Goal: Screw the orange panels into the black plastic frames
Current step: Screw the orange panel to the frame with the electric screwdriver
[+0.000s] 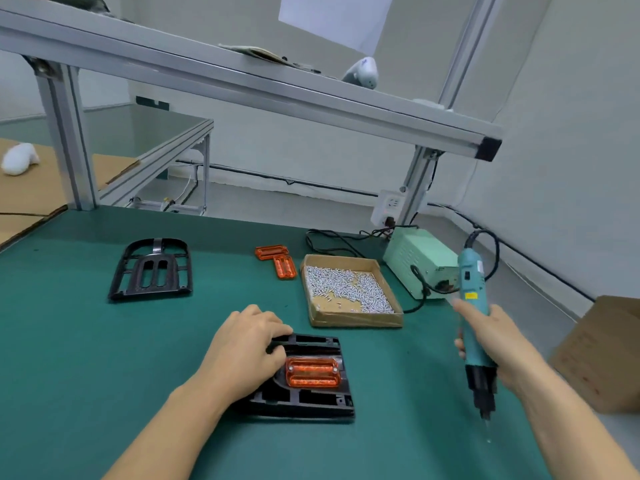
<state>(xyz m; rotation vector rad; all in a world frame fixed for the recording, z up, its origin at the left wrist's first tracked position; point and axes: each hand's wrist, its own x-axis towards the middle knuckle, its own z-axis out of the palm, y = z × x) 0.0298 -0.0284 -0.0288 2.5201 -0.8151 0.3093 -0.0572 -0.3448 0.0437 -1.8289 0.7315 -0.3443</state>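
Fingers [277, 336] of the left hand [242, 344] curled over the far left edge of the near black frame [311, 403], pinning it to the green counter [86, 358] at about 6 o'clock. An orange panel [312, 372] sat seated in that frame's middle, just right of the hand, with a small screw head showing at each upper corner.

At 3 o'clock the right hand [495, 344] was wrapped round the teal electric screwdriver [474, 306], held upright with its bit pointing down, off the counter and well apart from the frame. Its cord ran up and back to a pale green power box [419, 261] at 1 o'clock.

Just left of the box lay a shallow cardboard tray [356, 320] holding a heap of silver screws [346, 289]. Touching its far left corner were two loose orange panels [277, 259], one overlapping the other. A second black frame [150, 270] lay flat at 10 o'clock, no panel in it. A brown cardboard box [602, 355] stood beyond the counter's right edge.
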